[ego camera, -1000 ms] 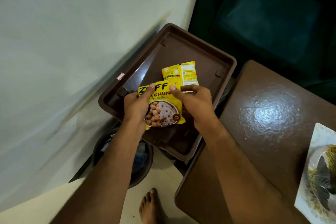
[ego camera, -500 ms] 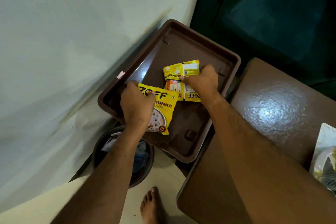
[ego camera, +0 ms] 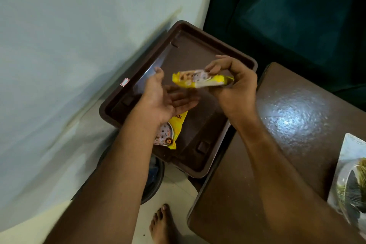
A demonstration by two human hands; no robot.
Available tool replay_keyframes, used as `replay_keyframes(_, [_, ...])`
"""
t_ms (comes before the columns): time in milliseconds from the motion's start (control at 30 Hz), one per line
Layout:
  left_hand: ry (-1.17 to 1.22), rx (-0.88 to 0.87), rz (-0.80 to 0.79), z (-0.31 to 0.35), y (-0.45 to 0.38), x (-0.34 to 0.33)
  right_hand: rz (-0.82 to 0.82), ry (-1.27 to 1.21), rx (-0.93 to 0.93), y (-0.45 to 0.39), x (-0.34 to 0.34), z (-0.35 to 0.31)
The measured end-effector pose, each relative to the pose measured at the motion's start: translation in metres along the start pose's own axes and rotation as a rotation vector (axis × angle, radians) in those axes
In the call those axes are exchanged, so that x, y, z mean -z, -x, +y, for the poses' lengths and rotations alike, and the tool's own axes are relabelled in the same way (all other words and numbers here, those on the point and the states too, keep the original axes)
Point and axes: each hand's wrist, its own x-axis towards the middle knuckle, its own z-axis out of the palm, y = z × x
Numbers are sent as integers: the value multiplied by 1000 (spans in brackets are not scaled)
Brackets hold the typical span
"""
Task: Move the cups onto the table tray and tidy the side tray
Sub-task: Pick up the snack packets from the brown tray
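Head view. The right hand [ego camera: 235,87] holds a yellow packet [ego camera: 202,81] above the brown side tray [ego camera: 200,59], fingers and thumb pinched on the packet's right end. The packet is blurred, so its print cannot be read, and it may be more than one packet held together; that cannot be told. The left hand [ego camera: 162,99] is under and just left of it, palm up and fingers spread, gripping nothing. A second yellow packet [ego camera: 170,132] lies flat on the tray floor, its upper part hidden by the left hand and wrist, so only the lower half with a round bowl picture shows. The tray stands against the pale wall [ego camera: 69,45] and beside the dark brown table [ego camera: 297,109]. At the right edge a white tray [ego camera: 350,152] on the table is cut off by the frame; what it carries is too unclear to name, and no cup can be made out. A dark round bin [ego camera: 156,180] below the side tray is mostly covered by the left forearm. A bare foot [ego camera: 162,224] stands on the floor.

Half a second ago the left hand pressed down on the packet in the tray and the right hand reached for the smaller packets lying further back. Now those packets are gone from the tray floor, the right hand is raised, and the left hand has let go and turned palm up.
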Motion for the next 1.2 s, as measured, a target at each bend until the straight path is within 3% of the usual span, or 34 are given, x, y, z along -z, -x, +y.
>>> replay_keyframes(100, [-18,-42,-97,1,1,-3,-142,148,100,14,6,4])
replay_keyframes(200, [-121,-192,-37,-4,-2,-8,-58,224,81,27,15,13])
replay_keyframes(333, [-195,-318,-3,-14,-1,-9,197,-255,-287,32,21,16])
replay_keyframes(433, [-229,-366,-2,-27,-1,-13,126,-391,-461,36,16,17])
replay_keyframes(533, [-287,-400,27,-36,1,-18,44,-338,-443,40,12,19])
replay_keyframes(667, [-357,-396,141,-37,-1,-15,58,-335,-475,40,13,21])
replay_keyframes(933, [-318,-462,214,-47,-4,-22,102,-380,-610,40,8,17])
replay_keyframes(1200, [-348,-433,90,-43,4,-16,183,-426,-629,36,15,22])
